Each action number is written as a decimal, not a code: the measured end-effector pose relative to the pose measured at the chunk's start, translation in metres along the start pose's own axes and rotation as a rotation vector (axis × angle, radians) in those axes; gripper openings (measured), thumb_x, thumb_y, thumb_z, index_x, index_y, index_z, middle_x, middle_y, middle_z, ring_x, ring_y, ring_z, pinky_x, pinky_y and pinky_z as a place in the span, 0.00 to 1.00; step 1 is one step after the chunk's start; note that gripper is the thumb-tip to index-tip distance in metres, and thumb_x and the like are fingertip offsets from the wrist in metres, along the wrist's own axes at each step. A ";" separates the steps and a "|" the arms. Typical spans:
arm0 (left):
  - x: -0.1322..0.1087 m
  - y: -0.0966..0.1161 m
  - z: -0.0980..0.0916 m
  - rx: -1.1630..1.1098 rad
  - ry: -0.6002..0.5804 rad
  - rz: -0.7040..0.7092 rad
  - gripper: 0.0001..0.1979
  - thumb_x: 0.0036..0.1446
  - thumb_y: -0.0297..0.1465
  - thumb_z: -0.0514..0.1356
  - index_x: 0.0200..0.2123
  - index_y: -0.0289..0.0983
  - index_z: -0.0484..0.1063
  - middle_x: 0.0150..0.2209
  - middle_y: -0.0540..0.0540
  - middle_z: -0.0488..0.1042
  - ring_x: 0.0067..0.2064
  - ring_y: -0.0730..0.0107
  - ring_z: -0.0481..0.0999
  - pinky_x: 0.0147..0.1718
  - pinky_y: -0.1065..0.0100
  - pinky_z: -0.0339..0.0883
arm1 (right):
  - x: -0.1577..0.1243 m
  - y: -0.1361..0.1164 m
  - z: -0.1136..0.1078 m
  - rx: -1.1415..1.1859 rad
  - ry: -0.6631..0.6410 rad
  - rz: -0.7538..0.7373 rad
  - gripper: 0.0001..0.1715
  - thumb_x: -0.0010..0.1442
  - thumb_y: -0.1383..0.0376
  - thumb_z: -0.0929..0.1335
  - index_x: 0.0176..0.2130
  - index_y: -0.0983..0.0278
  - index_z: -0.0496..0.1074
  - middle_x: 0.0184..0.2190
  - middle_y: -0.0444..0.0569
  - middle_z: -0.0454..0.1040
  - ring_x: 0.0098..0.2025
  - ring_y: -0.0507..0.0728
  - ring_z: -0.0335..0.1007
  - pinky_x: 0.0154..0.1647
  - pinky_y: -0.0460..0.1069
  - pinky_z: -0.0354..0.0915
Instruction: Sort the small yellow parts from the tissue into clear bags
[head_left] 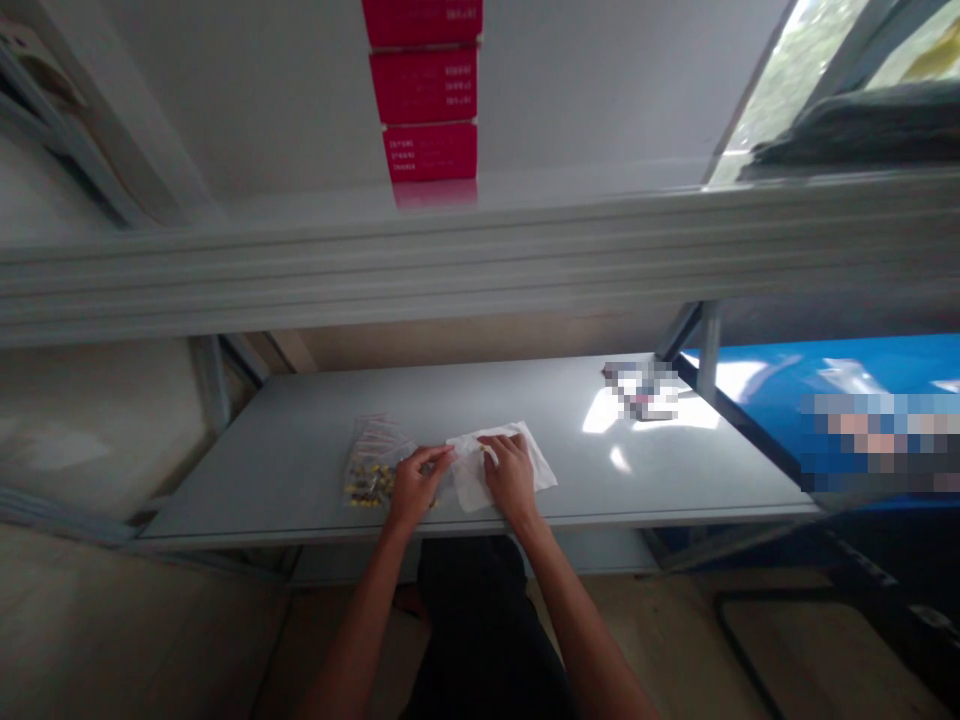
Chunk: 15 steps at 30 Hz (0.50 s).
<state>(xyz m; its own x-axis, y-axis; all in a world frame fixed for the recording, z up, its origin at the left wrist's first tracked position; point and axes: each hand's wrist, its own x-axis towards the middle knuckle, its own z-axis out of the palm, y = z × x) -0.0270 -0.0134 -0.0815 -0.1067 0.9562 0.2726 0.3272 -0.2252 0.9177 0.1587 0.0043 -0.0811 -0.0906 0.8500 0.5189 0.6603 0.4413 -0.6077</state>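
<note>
Head view, and all the action sits low on a pale grey metal shelf (300,475)! Left hand (415,487) narrow, thumb and fingers drawn close together right at the left edge of a white tissue sheet (536,475); firm pinch or light touch, impossible to tell from up here. Right hand (511,476) palm down on top of that same sheet, fingers bunched near its upper edge, holding or merely pressing, again no telling.

Sheet lying crumpled and roughly flat near the shelf's front lip, between the hands and just beside a clear plastic bag (367,470), with small yellow-tipped items low inside and pale striped strips above, left hand partly over its right side.

Sound handling, by the look of it: one hand weighing the tissue down against a smooth surface, the other working only the edge with the fingertips, so less sliding and less tearing of something so thin.

Further along the shelf, a pixelated object (641,390) in a patch of glare. Off to the right, a bright blue surface (862,365). Above, a stack of red boxes (427,90). Below the hands, dark clothing (472,610).
</note>
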 end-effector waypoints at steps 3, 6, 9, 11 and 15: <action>0.000 0.000 0.000 0.014 -0.004 0.008 0.14 0.59 0.41 0.64 0.42 0.40 0.82 0.43 0.44 0.83 0.47 0.60 0.80 0.50 0.62 0.70 | 0.001 0.001 0.004 -0.067 -0.051 -0.030 0.21 0.60 0.76 0.64 0.45 0.60 0.80 0.42 0.52 0.79 0.45 0.65 0.65 0.48 0.57 0.65; 0.000 0.000 0.000 0.010 0.003 0.002 0.13 0.58 0.41 0.64 0.41 0.41 0.82 0.43 0.43 0.83 0.46 0.60 0.80 0.50 0.62 0.70 | 0.001 0.003 0.005 -0.060 -0.056 -0.016 0.19 0.61 0.75 0.64 0.43 0.60 0.80 0.39 0.53 0.79 0.45 0.64 0.66 0.46 0.56 0.65; 0.000 0.001 0.001 0.012 0.002 0.011 0.13 0.58 0.41 0.65 0.41 0.41 0.83 0.42 0.43 0.83 0.46 0.60 0.80 0.49 0.63 0.70 | 0.000 0.004 0.004 0.040 -0.035 0.011 0.16 0.62 0.72 0.65 0.43 0.60 0.80 0.38 0.52 0.80 0.44 0.63 0.67 0.45 0.56 0.66; 0.000 0.002 0.000 0.022 -0.010 0.022 0.13 0.58 0.41 0.64 0.41 0.41 0.83 0.42 0.44 0.83 0.46 0.60 0.80 0.49 0.63 0.71 | -0.001 0.003 0.002 0.191 -0.025 0.024 0.12 0.64 0.69 0.66 0.43 0.59 0.79 0.39 0.50 0.80 0.40 0.60 0.68 0.43 0.54 0.67; -0.001 0.005 0.000 0.032 -0.078 0.059 0.13 0.59 0.41 0.64 0.42 0.42 0.83 0.41 0.45 0.82 0.45 0.62 0.80 0.49 0.64 0.70 | -0.003 -0.003 -0.004 0.420 -0.108 -0.010 0.08 0.64 0.62 0.70 0.42 0.58 0.79 0.39 0.47 0.80 0.34 0.56 0.69 0.38 0.50 0.67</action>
<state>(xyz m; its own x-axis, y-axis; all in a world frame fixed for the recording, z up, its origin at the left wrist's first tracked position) -0.0254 -0.0155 -0.0770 -0.0135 0.9533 0.3016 0.3611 -0.2767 0.8906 0.1594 -0.0006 -0.0781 -0.1878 0.8606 0.4734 0.3007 0.5092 -0.8064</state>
